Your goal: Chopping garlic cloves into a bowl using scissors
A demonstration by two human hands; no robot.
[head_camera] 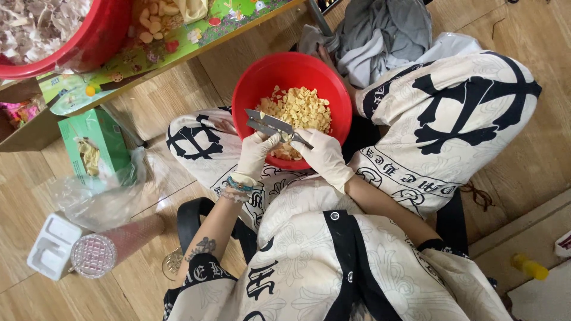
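A red bowl rests between my knees, holding a heap of pale yellow peeled pieces. Both my hands wear cream gloves and meet over the bowl's near rim. My right hand grips the handle of metal scissors, whose blades point left, slightly apart. My left hand pinches a small pale piece just under the blades; the piece is mostly hidden by the fingers. Bead bracelets circle my left wrist.
A big red basin of dry skins sits on a low table at top left. A green carton, clear plastic bag, white tray and glass cup lie on the floor left. Grey cloth lies behind the bowl.
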